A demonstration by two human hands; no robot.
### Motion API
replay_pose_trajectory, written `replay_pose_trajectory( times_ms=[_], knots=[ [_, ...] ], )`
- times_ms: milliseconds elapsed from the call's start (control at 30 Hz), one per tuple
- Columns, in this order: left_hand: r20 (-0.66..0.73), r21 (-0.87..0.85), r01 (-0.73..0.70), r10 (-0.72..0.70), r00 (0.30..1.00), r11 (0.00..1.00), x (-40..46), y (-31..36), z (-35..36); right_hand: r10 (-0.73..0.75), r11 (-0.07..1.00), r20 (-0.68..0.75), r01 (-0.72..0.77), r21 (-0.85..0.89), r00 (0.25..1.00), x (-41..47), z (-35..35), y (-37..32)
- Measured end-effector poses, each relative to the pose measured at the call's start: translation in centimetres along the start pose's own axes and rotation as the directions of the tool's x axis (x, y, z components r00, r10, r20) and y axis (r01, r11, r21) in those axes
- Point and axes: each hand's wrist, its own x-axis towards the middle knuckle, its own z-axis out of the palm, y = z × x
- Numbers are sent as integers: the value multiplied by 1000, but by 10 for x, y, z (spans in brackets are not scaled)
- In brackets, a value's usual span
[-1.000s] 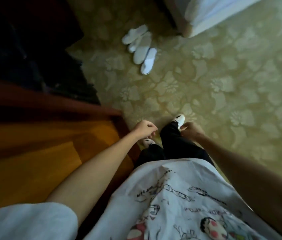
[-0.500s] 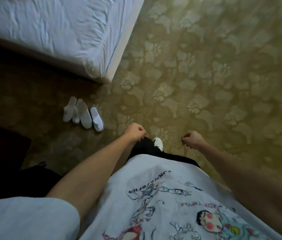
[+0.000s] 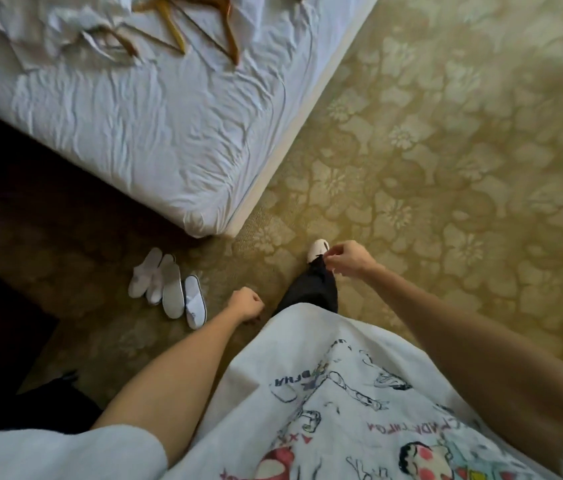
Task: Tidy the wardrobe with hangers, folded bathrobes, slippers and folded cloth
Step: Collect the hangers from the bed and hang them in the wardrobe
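Several white slippers lie in a loose heap on the carpet by the bed's corner. On the bed, at the top of the view, lie several wooden hangers beside crumpled white cloth. My left hand hangs with its fingers curled and holds nothing, just right of the slippers. My right hand hangs further right, over my foot, its fingers also curled and empty.
A bed with a wrinkled white sheet fills the upper left; its corner juts toward me. Patterned gold carpet spreads to the right. A dark shadowed area lies at the left. My foot in a white slipper steps forward.
The view has swung from the wooden wardrobe to the bed, bringing the hangers and cloth into sight. The slippers now sit lower left. Both hands stay empty, swinging as I walk.
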Motion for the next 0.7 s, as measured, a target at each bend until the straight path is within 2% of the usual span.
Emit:
replay_pose_trajectory(
  times_ms=[200, 367, 467, 567, 700],
  knots=[
    [-11, -89, -86, 86, 996, 992, 49, 178, -100, 101, 995, -74, -102, -9, 992, 58, -149, -13],
    [58, -121, -242, 250, 967, 963, 83, 354, -152, 250, 962, -164, -225, 156, 954, 94, -268, 19],
    [118, -105, -327, 339, 933, 939, 106, 452, -174, 318, 937, -158, -285, 201, 935, 122, -337, 41],
    [135, -84, -355, 364, 922, 931, 135, 539, -195, 380, 915, -153, -346, 206, 912, 161, -409, 55],
    [57, -62, -317, 320, 946, 946, 178, 621, -231, 354, 931, -158, -331, 157, 922, 222, -513, 41]
  ],
)
